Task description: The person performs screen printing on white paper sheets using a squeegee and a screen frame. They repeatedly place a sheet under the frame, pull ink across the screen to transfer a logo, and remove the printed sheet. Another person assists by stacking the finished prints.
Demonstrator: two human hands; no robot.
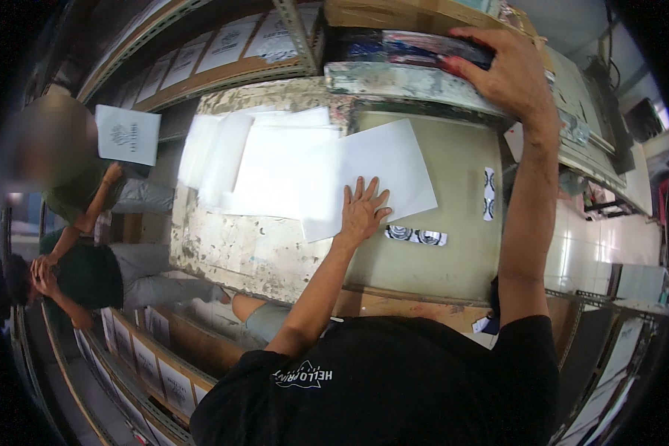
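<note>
My left hand point(362, 212) lies flat with fingers spread on a white paper sheet point(395, 165). That sheet rests slantwise, partly on the greenish board point(461, 260) and partly over the white sheets point(275, 167) to its left. At the far side, my right hand point(509, 70) is curled round the right end of a paint-stained frame point(416, 80) that looks like a screen-printing frame, dark and smeared with ink inside. Thumb and fingertips grip its edge. Two strips with black ring patterns sit on the board: one strip point(416, 236) near the sheet's lower corner, another strip point(488, 193) by the right edge.
Ink-spattered tabletop point(238, 253) surrounds the sheets on the left. Racks of printed sheets point(230, 44) stand at the back left, with more sheets point(149, 364) at the lower left. Two people are at the left, one near a printed sheet point(128, 135). Another table point(583, 126) stands right.
</note>
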